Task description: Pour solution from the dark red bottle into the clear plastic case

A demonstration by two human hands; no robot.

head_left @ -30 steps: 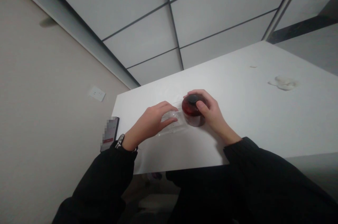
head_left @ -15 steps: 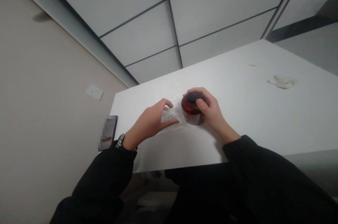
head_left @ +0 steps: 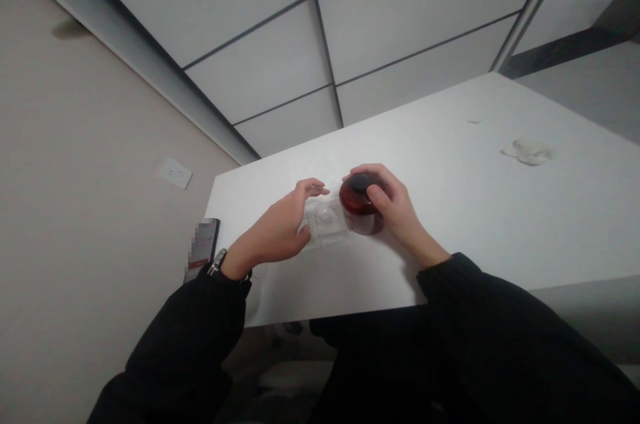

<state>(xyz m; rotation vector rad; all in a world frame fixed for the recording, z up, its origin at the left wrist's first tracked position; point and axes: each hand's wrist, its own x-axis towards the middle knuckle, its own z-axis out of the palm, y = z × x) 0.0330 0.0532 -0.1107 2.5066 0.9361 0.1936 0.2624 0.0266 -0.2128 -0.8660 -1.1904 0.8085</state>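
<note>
My right hand (head_left: 397, 201) is wrapped round a dark red bottle (head_left: 357, 201) with a black top, which appears to stand upright on the white table (head_left: 460, 211). To its left lies clear plastic packaging (head_left: 333, 232) with a small, rounded transparent piece (head_left: 325, 213) on it; the kind of piece I cannot make out. My left hand (head_left: 285, 224) is beside this piece, thumb and fingers apart, gripping nothing. Part of the packaging is hidden behind the left hand.
A phone (head_left: 203, 247) is at the table's left edge, near my left sleeve. A crumpled pale tissue (head_left: 529, 152) and a small white scrap (head_left: 475, 121) lie at the far right. A wall socket (head_left: 177, 174) is on the left wall, and a panelled door (head_left: 270, 57) rises behind the table.
My left hand has opened wider and drawn a little left, its thumb moving back from the transparent piece. My right hand keeps its hold on the bottle. The view has shifted slightly.
</note>
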